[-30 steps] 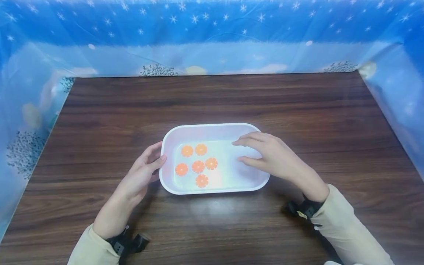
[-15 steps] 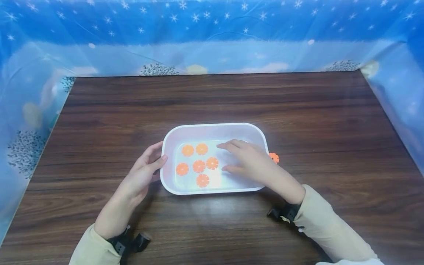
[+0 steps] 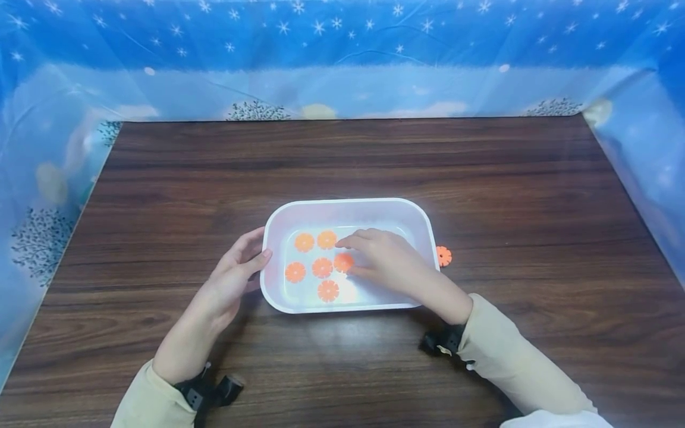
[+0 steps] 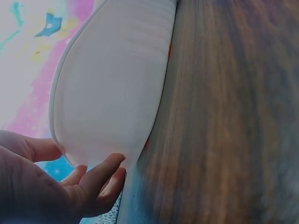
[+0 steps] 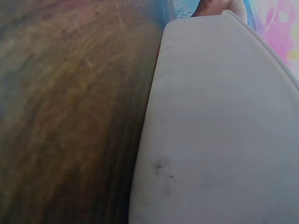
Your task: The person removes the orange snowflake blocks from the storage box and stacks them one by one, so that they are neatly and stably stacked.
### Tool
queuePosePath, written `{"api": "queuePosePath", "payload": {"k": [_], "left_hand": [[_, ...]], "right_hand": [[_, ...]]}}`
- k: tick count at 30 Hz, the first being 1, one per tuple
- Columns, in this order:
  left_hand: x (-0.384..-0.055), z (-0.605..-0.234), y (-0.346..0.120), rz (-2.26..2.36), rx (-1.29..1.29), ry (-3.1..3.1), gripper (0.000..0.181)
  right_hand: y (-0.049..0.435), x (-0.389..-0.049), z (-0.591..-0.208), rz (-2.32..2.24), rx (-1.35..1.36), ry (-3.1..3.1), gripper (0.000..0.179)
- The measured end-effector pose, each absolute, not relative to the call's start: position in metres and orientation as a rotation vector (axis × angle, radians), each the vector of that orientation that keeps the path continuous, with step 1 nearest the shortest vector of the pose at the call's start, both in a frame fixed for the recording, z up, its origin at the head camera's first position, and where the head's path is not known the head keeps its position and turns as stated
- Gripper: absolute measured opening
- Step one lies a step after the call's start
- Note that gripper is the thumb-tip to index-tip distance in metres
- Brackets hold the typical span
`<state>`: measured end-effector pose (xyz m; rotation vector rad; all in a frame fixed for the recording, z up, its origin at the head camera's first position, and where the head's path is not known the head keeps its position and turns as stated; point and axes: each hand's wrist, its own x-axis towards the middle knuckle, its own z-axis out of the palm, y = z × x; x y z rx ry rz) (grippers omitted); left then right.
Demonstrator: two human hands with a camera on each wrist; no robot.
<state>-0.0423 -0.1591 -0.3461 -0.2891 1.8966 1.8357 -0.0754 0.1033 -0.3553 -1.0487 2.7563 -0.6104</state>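
A white plastic tray [image 3: 278,297] stands on the wooden table, with several orange notched discs [image 3: 322,267] lying flat on its floor, mostly in the left half. My left hand [image 3: 230,285] holds the tray's left end, thumb over the rim and fingers outside. The left wrist view shows those fingers against the outer wall [image 4: 112,84]. Over the tray's right half, my right hand [image 3: 387,261] reaches in with thumb and forefinger apart. Its thumb tip overlaps the rightmost disc [image 3: 342,261]. In the right wrist view the tray's outer wall [image 5: 215,116] hides the right hand's fingers.
Another orange disc [image 3: 444,256] is on the table, close outside the tray's right end. A dark wood table [image 3: 342,160] spreads around the tray. Blue snowflake-patterned cloth [image 3: 342,53] rises along its back and sides. Black wrist cameras [image 3: 444,340] sit on both wrists.
My right hand has moved left and inward over the tray, to the rightmost disc. The disc outside the right end has come into view. My left hand keeps its hold.
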Motion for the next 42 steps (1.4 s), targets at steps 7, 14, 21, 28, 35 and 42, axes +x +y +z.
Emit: {"api": "queuePosePath", "payload": {"k": [7,14,21,28,35,42], "left_hand": [[-0.043,-0.348,-0.16,1.842,-0.279,1.895,0.055],[-0.044,-0.348,-0.161,1.835,-0.266,1.896,0.056],[-0.045,-0.348,-0.163,1.827,-0.25,1.895,0.057],[-0.045,-0.347,-0.162,1.828,-0.259,1.884,0.057],[-0.044,-0.345,-0.161,1.827,-0.271,1.884,0.058],[-0.045,-0.347,-0.16,1.824,-0.274,1.881,0.057]], "right_hand": [[0.099,-0.077,-0.358,-0.543,-1.103,2.738,0.033],[0.095,-0.073,-0.363,-0.446,-1.118,2.758,0.031],[0.094,-0.073,-0.366,-0.474,-1.069,2.748,0.03],[0.093,-0.073,-0.366,-0.473,-1.048,2.74,0.03],[0.091,-0.074,-0.366,-0.424,-1.013,2.727,0.033],[0.092,-0.073,-0.366,-0.483,-0.957,2.704,0.032]]}}
